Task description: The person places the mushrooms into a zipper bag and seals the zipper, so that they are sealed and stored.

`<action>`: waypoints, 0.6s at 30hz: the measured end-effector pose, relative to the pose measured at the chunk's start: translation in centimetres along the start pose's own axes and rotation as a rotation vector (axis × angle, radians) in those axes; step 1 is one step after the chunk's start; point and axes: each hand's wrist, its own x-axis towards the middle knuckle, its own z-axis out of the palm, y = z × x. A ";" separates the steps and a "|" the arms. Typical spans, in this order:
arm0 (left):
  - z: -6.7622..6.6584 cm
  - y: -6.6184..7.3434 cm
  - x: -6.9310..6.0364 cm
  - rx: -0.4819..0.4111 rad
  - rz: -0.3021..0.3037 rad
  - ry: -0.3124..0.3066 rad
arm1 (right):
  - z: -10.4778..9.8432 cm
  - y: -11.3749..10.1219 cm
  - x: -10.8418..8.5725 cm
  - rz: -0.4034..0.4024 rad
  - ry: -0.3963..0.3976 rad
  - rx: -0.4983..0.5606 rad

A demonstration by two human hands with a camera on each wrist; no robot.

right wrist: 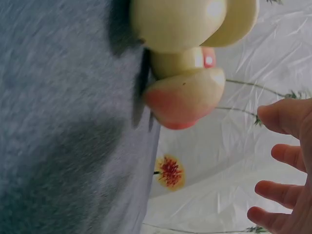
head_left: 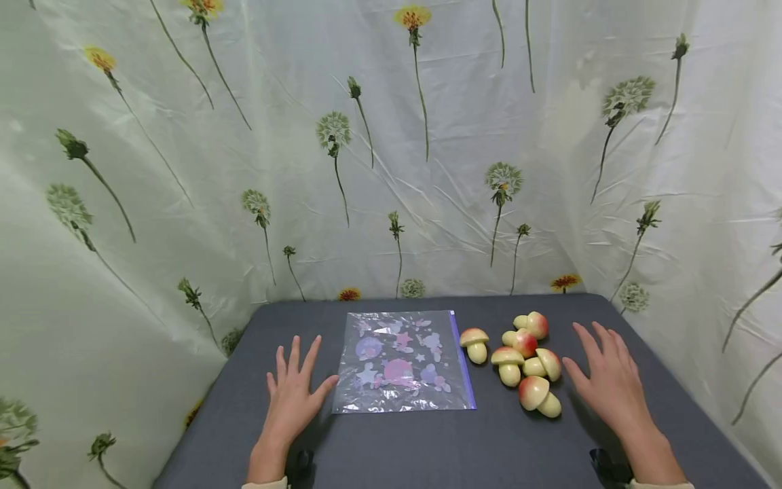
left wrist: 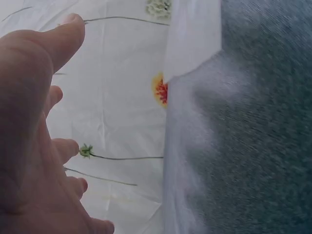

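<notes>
A clear, pastel-printed plastic bag [head_left: 402, 363] is lying right of the spread left grip [head_left: 292, 397]; six glossy red-and-cream mushrooms [head_left: 524, 343] are lying left of the spread right grip [head_left: 612, 384].

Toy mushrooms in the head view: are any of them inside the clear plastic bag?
No, all six mushrooms lie outside the flat bag, to its right on the dark table.

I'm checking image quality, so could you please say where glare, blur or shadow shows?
Head view: glare specks on the clear zip bag; left wrist view: a pale, blurry haze over part of the dark tabletop; right wrist view: a bright highlight on the nearest toy mushroom, plus soft-edged shadow.
</notes>
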 end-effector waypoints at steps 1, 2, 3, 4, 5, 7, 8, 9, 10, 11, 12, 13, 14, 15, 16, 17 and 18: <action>-0.1 0.1 0.0 -0.007 0.005 -0.003 | -0.1 -0.2 0.1 -0.006 0.001 0.006; -0.2 0.2 0.1 -0.012 0.009 -0.007 | -0.2 -0.4 0.1 -0.013 0.003 0.011; -0.3 0.4 0.1 -0.018 0.014 -0.007 | -0.2 -0.6 0.2 -0.018 0.007 0.013; -0.3 0.5 0.2 -0.022 0.019 -0.009 | -0.3 -0.8 0.3 -0.023 0.010 0.017; -0.4 0.7 0.2 -0.028 0.026 -0.009 | -0.4 -1.1 0.3 -0.025 0.013 0.022; -0.5 1.0 0.3 -0.029 0.040 -0.006 | -0.6 -1.7 0.5 -0.034 0.014 0.032; -0.5 1.2 0.4 -0.031 0.047 -0.005 | -0.6 -2.1 0.7 -0.039 0.015 0.040; -0.5 1.3 0.4 -0.036 0.055 -0.001 | -0.6 -2.4 0.8 -0.046 0.015 0.045; -0.6 1.4 0.4 -0.035 0.062 0.003 | -0.6 -2.8 0.9 -0.054 0.013 0.052; -0.6 1.6 0.5 -0.032 0.067 0.004 | -0.5 -3.2 1.0 -0.059 0.008 0.060; -0.7 1.7 0.5 -0.033 0.075 0.005 | -0.4 -3.6 1.1 -0.065 0.003 0.068; -0.7 1.9 0.5 -0.034 0.080 0.004 | -0.3 -4.0 1.2 -0.068 -0.002 0.077; -0.8 2.0 0.5 -0.037 0.088 0.000 | -0.3 -4.4 1.2 -0.073 -0.007 0.086; -0.8 2.1 0.6 -0.035 0.095 -0.001 | -0.2 -4.8 1.3 -0.077 -0.011 0.095; -0.8 2.2 0.7 -0.035 0.100 -0.007 | -0.1 -5.2 1.3 -0.079 -0.016 0.107; -0.9 2.4 0.7 -0.036 0.107 -0.010 | 0.1 -5.7 1.4 -0.081 -0.018 0.122; -0.9 2.6 0.8 -0.043 0.116 -0.011 | 0.3 -6.1 1.5 -0.085 -0.019 0.136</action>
